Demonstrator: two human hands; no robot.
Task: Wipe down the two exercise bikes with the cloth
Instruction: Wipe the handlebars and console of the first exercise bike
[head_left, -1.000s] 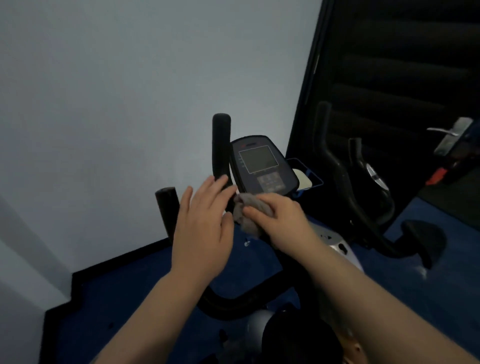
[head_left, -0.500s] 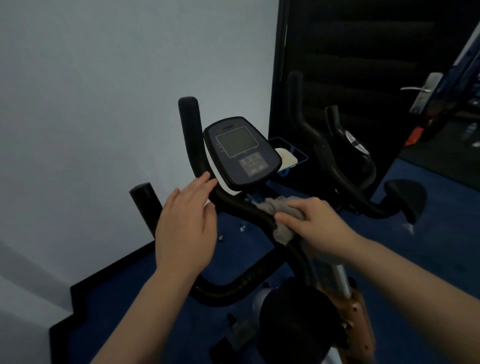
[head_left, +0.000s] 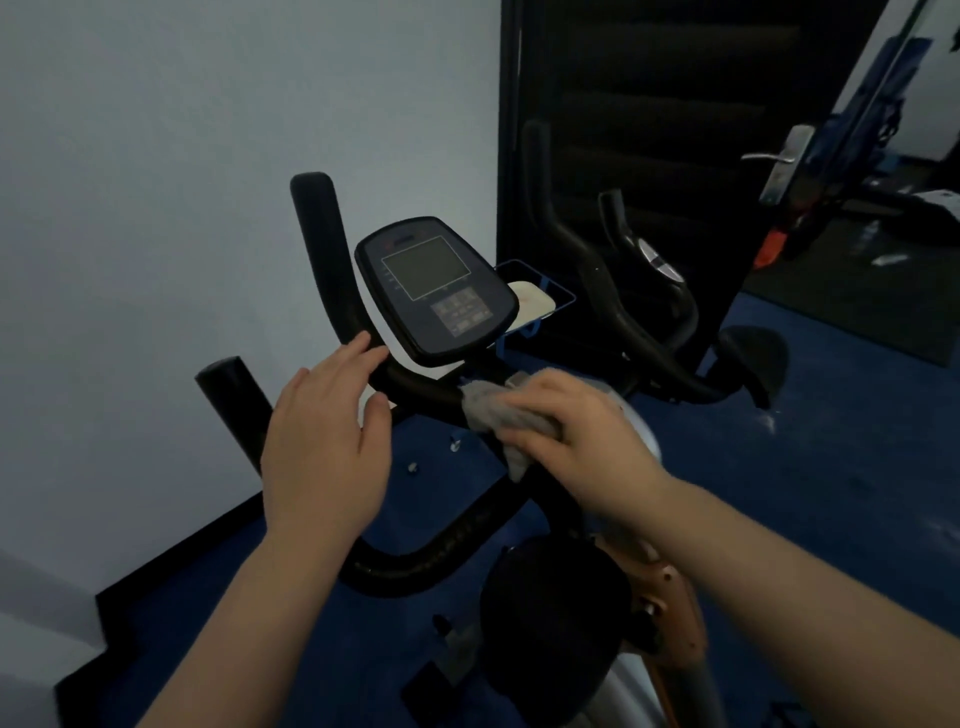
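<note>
Right now we have the cloth (head_left: 491, 415) bunched under our right hand (head_left: 582, 436), fingers curled over it and pressing it onto the handlebar (head_left: 415, 387) of the near bike (head_left: 545, 613), just below the console (head_left: 436, 288). Wrapping the cloth partly round the bar looks like the point of that grip: it lets the fabric meet the curved tube on more than one side, and a loose corner hangs off underneath. Our left hand (head_left: 324, 452) is flat and relaxed, fingers straight, their tips resting against the bar where the upright grip (head_left: 319, 249) bends up. We judge it is there to steady the bars while the other hand rubs, not to hold anything.

We read the step as wiping the crossbar, with the console, the grips and the seat (head_left: 550, 618) left to judge; nothing shows which are already clean. The second bike (head_left: 639, 317) stands just beyond, to the right, against the dark door (head_left: 675, 104), with no hand on it. A small tray (head_left: 563, 299) sits behind the console, well clear of the cloth.
</note>
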